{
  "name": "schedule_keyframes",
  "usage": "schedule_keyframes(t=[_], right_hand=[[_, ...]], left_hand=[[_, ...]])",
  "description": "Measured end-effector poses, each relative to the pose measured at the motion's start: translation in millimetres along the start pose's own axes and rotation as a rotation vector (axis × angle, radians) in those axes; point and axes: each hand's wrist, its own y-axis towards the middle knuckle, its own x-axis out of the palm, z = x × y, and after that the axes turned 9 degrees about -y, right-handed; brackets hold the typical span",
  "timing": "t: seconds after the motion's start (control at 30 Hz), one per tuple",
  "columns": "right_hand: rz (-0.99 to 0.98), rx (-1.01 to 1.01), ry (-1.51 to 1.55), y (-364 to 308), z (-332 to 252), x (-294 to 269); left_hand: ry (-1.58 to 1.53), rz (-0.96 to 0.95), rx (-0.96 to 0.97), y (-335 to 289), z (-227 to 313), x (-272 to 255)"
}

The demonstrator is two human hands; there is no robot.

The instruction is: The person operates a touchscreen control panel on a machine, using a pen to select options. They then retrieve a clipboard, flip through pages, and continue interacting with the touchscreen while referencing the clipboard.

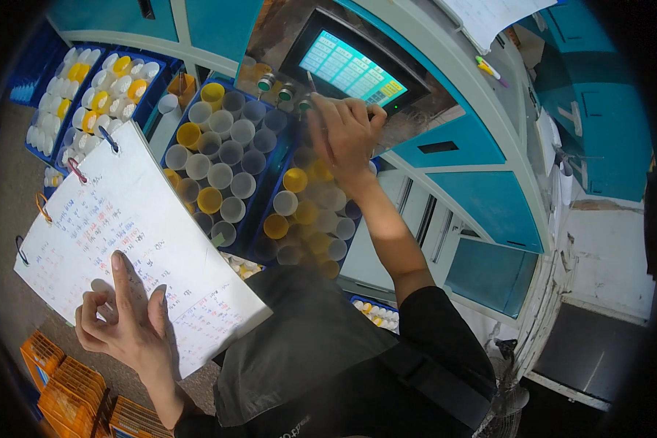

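A thick ring-bound notebook (190, 241) with handwritten pages lies tilted at the left. The outstretched index finger of my left hand (128, 321) rests on its page, thumb apart and the other fingers curled. A small pale rounded shape beside that finger is too unclear to name. My right hand (347, 131) is raised in front of a machine's control panel, with a slim pen-like stick (312, 82) in its fingers. The stick's tip overlaps the lower left of the lit touchscreen (350, 69); contact cannot be told. Round green-rimmed buttons (266, 82) sit below the screen.
Beneath my right arm stand blue crates (259, 219) of white and yellow tubes. More blue crates (135, 69) of similar tubes stand at the far left. Orange baskets (69, 394) are at the lower left. The machine's teal panels (452, 142) extend to the right, with a marker (488, 67) on its ledge.
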Motion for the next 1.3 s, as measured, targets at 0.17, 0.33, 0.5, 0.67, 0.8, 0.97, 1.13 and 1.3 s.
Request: schedule_keyframes(t=[0.17,0.33,0.5,0.67,0.8,0.97,1.13,1.3], right_hand=[[0.004,0.013,-0.047,4,0,-1],[0.079,0.045,-0.028,5,7,-16],[0.098,0.031,-0.045,9,14,-19],[0.119,0.043,-0.05,11,15,-17],[0.108,0.052,-0.059,10,16,-21],[0.102,0.083,-0.101,6,22,-24],[0.074,0.0,-0.08,0,23,-24],[0.142,0.05,-0.077,7,25,-28]], left_hand=[[-0.013,0.006,0.0,1,2,-1],[-0.036,-0.01,-0.017,1,4,-2],[-0.045,-0.007,-0.015,2,6,-3],[-0.022,-0.015,-0.005,2,4,-3],[-0.03,-0.005,0.001,1,3,-2],[-0.026,-0.005,0.002,2,3,-2],[-0.019,-0.003,0.002,2,3,-2],[-0.025,0.006,0.003,2,2,0]])
